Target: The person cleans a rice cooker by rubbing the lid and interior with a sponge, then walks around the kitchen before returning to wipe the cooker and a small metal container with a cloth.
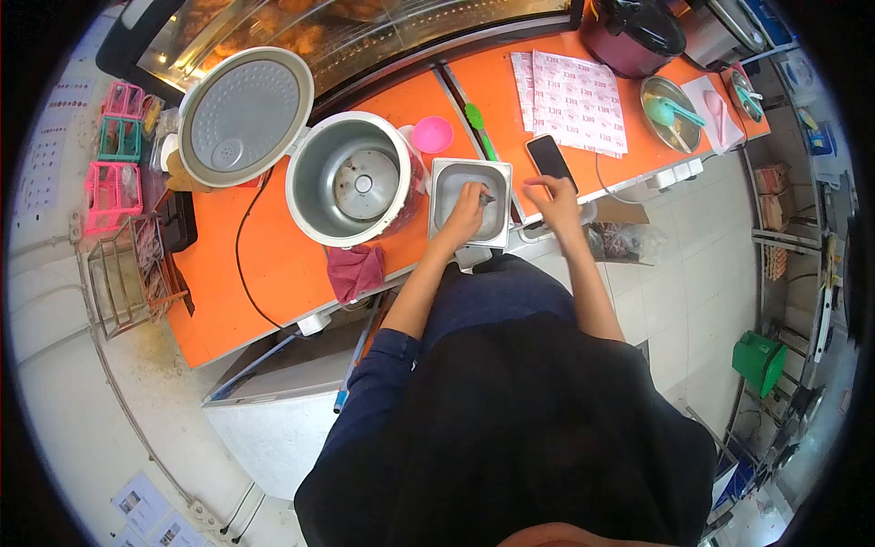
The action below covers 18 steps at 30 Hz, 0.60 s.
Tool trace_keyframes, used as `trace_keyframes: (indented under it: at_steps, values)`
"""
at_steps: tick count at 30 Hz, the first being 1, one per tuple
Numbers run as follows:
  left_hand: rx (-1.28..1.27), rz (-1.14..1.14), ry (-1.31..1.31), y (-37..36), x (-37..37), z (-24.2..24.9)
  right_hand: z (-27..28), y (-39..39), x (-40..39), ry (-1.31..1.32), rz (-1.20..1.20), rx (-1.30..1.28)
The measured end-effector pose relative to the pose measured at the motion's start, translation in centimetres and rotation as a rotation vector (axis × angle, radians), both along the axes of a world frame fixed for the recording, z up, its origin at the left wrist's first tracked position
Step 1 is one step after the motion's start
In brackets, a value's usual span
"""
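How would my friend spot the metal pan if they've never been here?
Find the orange counter, then the big round cooker pot with its lid up. Just right of the pot, near the counter's front edge, is the metal pan, with the left hand over it. Its squared corners set it apart from the round pot and round pink bowl.

Just above the middle of the frame, the left hand (467, 214) has its fingers drawn together, its forearm (421, 290) slanting up from lower left. Farther right, the right hand (558, 206) curls loosely leftward, its forearm (591, 283) bare.
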State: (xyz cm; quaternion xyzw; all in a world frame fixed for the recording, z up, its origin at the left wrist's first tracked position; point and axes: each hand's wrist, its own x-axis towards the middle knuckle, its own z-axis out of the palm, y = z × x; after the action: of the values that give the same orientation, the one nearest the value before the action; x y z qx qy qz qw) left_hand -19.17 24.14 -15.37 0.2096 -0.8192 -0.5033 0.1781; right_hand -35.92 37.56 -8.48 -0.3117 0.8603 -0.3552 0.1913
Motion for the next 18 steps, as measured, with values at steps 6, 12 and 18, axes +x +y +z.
trace_keyframes:
  at_steps: [6, 12, 18]
  values:
    - [-0.048, 0.009, -0.322, -0.8, -1.0, -0.4, 2.7, 5.8, -4.7, -0.07, -0.066, 0.012]
    - [-0.219, 0.164, -0.586, -0.2, -3.0, 0.2, 1.2, 9.0, -5.4, -0.052, -0.077, 0.021]
    - [-0.514, 0.199, -0.649, 0.0, -3.4, -1.9, 1.4, 8.7, -3.6, 0.096, -0.062, 0.139]
